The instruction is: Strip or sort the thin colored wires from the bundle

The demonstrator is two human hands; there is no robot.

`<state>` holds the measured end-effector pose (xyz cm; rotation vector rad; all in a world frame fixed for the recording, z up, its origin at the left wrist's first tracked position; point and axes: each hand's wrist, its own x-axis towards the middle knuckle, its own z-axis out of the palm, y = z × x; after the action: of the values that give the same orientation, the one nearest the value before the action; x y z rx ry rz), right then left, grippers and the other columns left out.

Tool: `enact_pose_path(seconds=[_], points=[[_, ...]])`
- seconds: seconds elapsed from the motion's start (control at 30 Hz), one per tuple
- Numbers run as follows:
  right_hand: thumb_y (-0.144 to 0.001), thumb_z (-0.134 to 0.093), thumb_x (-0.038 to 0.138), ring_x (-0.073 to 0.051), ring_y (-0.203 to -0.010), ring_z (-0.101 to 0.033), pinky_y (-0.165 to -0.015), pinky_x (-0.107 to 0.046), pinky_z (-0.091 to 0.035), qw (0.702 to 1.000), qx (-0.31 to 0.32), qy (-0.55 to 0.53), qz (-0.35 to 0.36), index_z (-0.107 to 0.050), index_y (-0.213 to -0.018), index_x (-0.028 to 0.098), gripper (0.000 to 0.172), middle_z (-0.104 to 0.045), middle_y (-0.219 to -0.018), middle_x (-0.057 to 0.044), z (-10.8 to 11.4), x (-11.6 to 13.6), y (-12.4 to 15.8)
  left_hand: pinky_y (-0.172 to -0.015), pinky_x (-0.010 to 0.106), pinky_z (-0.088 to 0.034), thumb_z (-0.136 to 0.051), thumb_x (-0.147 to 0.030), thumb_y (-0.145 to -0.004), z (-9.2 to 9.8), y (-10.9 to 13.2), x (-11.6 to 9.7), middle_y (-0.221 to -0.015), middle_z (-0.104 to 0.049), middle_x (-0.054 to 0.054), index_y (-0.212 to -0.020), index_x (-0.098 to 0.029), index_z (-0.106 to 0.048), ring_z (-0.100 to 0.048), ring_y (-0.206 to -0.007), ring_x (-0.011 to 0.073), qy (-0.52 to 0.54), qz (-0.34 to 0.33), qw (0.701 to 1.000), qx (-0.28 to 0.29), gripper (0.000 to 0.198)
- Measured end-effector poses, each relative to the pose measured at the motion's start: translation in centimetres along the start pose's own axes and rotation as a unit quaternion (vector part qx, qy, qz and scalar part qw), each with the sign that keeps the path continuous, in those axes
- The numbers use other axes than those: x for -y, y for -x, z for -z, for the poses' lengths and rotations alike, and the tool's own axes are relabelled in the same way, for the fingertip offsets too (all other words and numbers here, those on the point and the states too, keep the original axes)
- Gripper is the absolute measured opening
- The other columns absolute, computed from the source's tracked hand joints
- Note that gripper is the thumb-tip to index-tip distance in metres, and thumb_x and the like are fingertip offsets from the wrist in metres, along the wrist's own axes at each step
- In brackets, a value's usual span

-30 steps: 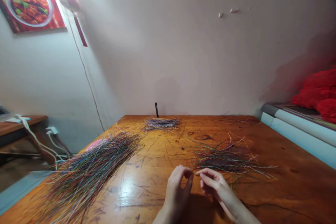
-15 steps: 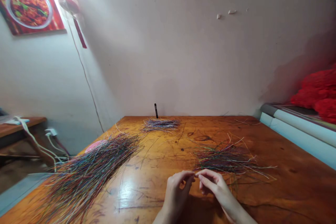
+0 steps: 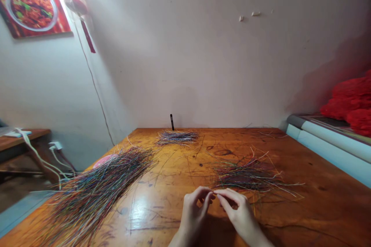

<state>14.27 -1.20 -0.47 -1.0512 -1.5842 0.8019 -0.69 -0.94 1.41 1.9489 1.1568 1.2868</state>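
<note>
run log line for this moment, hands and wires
left hand: fingers up against right hand's, any held wire too thin to tell | right hand: nearest wire pile | table: big wire pile, small wire pile

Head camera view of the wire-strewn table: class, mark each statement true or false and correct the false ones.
1. The left hand and right hand are close together, fingertips nearly meeting. True.
2. The biggest heap of multicoloured wires lies right of the hands. False: it lies left of them.
3. A small bundle of wires lies near the far edge of the wooden table. True.
4. The red fabric lies on the table. False: it sits on the white-edged chest to the right.
</note>
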Motion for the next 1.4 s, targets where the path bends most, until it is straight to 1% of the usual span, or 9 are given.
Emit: enact_pose_path(seconds=[0.27,0.43,0.57,0.73,0.83,1.03,1.17,1.3,1.4], points=[[-0.086,-0.046,0.025,-0.021,-0.078,-0.062,-0.072,-0.029,-0.049,0.992,-0.002,0.105,0.069,-0.068,-0.097,0.026,0.024,-0.067,-0.085,-0.007,-0.1,-0.6,0.4,-0.056,0.018,-0.047,-0.053,-0.026,-0.082,-0.1,0.0,-0.5,-0.065,-0.068,0.003,-0.074,-0.015,-0.064,-0.062,-0.060,0.0123,0.025,0.017,0.999,-0.009,0.018],[-0.087,-0.043,0.021,-0.020,-0.076,-0.062,-0.071,-0.030,-0.049,0.976,0.007,0.191,0.106,-0.065,-0.103,0.025,0.028,-0.067,-0.084,-0.007,0.0,-0.8,0.6,-0.056,0.019,-0.047,-0.054,-0.027,-0.081,-0.2,-0.1,-0.5,-0.065,-0.067,0.004,-0.072,-0.014,-0.064,-0.062,-0.060,0.0127,0.034,0.035,0.999,-0.017,0.019],[-0.087,-0.043,0.019,-0.020,-0.075,-0.062,-0.070,-0.030,-0.049,0.962,-0.010,0.226,0.151,-0.064,-0.105,0.025,0.028,-0.067,-0.084,-0.007,0.0,-1.1,0.8,-0.055,0.019,-0.047,-0.054,-0.030,-0.081,-0.3,-0.1,-0.1,-0.064,-0.067,0.005,-0.072,-0.013,-0.063,-0.062,-0.060,0.0132,0.041,0.040,0.998,-0.024,0.020],[-0.087,-0.042,0.017,-0.019,-0.068,-0.061,-0.066,-0.030,-0.049,0.954,-0.012,0.237,0.182,-0.064,-0.105,0.024,0.029,-0.066,-0.076,-0.006,0.1,-0.9,0.8,-0.054,0.020,-0.047,-0.055,-0.033,-0.080,-0.2,-0.2,0.0,-0.064,-0.067,0.005,-0.071,-0.013,-0.063,-0.062,-0.059,0.0135,0.033,0.040,0.998,-0.022,0.023],[-0.086,-0.043,0.017,-0.019,-0.069,-0.061,-0.066,-0.030,-0.049,0.951,-0.012,0.241,0.191,-0.065,-0.102,0.023,0.027,-0.066,-0.077,-0.006,0.2,-0.6,0.8,-0.054,0.019,-0.047,-0.055,-0.033,-0.080,-0.2,-0.2,0.1,-0.063,-0.067,0.004,-0.070,-0.014,-0.062,-0.062,-0.059,0.0135,0.026,0.041,0.999,-0.026,0.023],[-0.084,-0.046,0.015,-0.017,-0.068,-0.060,-0.065,-0.028,-0.048,0.955,-0.035,0.213,0.201,-0.063,-0.097,0.021,0.023,-0.064,-0.073,-0.005,0.3,-0.1,0.8,-0.054,0.020,-0.048,-0.055,-0.033,-0.080,-0.3,-0.2,0.4,-0.063,-0.067,0.004,-0.072,-0.014,-0.062,-0.062,-0.058,0.0136,0.034,0.040,0.998,-0.044,0.021],[-0.085,-0.045,0.015,-0.017,-0.072,-0.060,-0.067,-0.027,-0.048,0.961,-0.054,0.188,0.195,-0.062,-0.092,0.021,0.020,-0.063,-0.076,-0.005,0.4,0.0,0.7,-0.057,0.021,-0.049,-0.053,-0.032,-0.081,-0.3,-0.1,0.3,-0.065,-0.067,0.004,-0.073,-0.014,-0.062,-0.062,-0.060,0.0139,0.046,0.045,0.997,-0.040,0.022],[-0.085,-0.045,0.017,-0.017,-0.076,-0.059,-0.070,-0.028,-0.048,0.967,-0.046,0.172,0.183,-0.061,-0.093,0.022,0.019,-0.062,-0.079,-0.005,0.5,0.1,0.5,-0.056,0.021,-0.049,-0.051,-0.035,-0.082,-0.3,-0.1,0.1,-0.065,-0.067,0.004,-0.072,-0.015,-0.063,-0.062,-0.060,0.0141,0.034,0.043,0.998,-0.026,0.026],[-0.086,-0.044,0.021,-0.018,-0.075,-0.059,-0.068,-0.027,-0.048,0.975,-0.036,0.154,0.158,-0.061,-0.092,0.021,0.018,-0.062,-0.079,-0.006,0.4,-0.1,0.4,-0.056,0.020,-0.048,-0.050,-0.036,-0.082,-0.3,-0.2,0.1,-0.064,-0.066,0.005,-0.072,-0.015,-0.064,-0.062,-0.060,0.0138,0.021,0.037,0.999,-0.008,0.028]])
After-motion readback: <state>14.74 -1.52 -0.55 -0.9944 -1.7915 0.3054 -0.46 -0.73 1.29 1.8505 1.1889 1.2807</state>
